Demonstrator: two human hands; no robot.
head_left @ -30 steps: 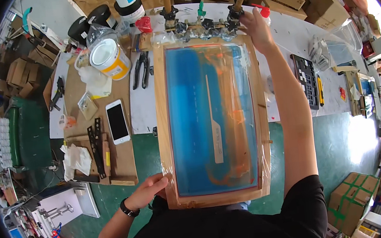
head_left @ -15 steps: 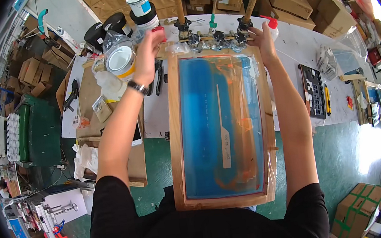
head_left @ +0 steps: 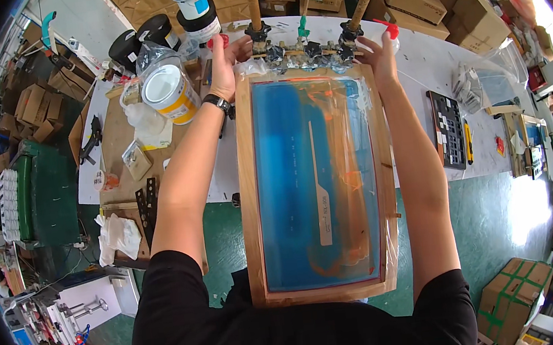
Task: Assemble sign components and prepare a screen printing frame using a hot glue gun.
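Note:
A wooden screen-printing frame (head_left: 249,195) with blue mesh and orange ink smears lies in front of me, and a thin white strip rests on the mesh. Its far edge sits in a metal clamp bar (head_left: 307,51) with two wooden rods rising from it. My left hand (head_left: 223,60), a black watch on its wrist, is closed around the red knob (head_left: 217,42) at the clamp's left end. At the right end, my right hand (head_left: 378,57) grips the other red knob (head_left: 391,28).
Left of the frame stand a white-lidded yellow can (head_left: 170,93), black tins (head_left: 141,42), a stacked tub (head_left: 195,6), cardboard sheets and a white rag (head_left: 118,233). A black tray (head_left: 448,129) and a yellow knife (head_left: 468,142) lie to the right. Cardboard boxes line the far side.
My left hand left the frame's near left edge and reached up to the clamp's left knob. My right hand stayed at the right knob.

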